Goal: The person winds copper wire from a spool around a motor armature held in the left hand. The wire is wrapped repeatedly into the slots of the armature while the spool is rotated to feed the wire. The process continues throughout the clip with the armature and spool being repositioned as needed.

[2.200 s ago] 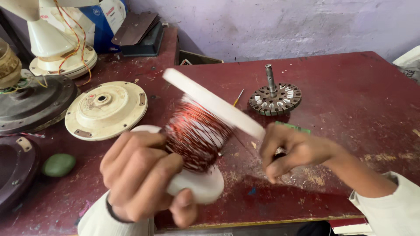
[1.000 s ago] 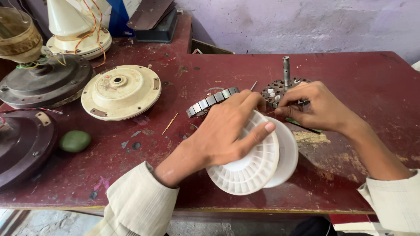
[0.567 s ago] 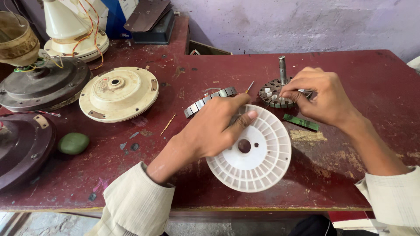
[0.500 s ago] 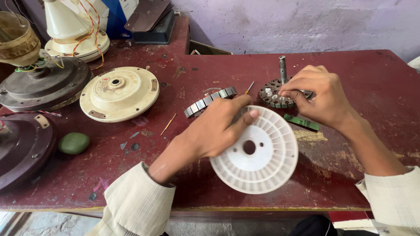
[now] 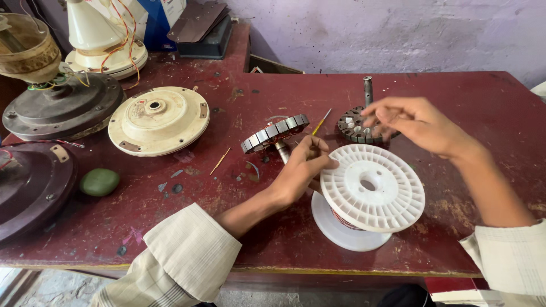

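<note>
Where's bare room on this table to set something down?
Bare tabletop lies right of the right hand, toward the far right corner, and in front between the green lump and the left sleeve. The left side is crowded with fan housings.

One head camera looks steeply down and forward at the dark red wooden bench (image 5: 273,239) (quite near).

A cream fan cover (image 5: 158,120) is lying on the red table (image 5: 472,108). A green lump (image 5: 99,182) is sitting near a dark cover (image 5: 31,190).
</note>
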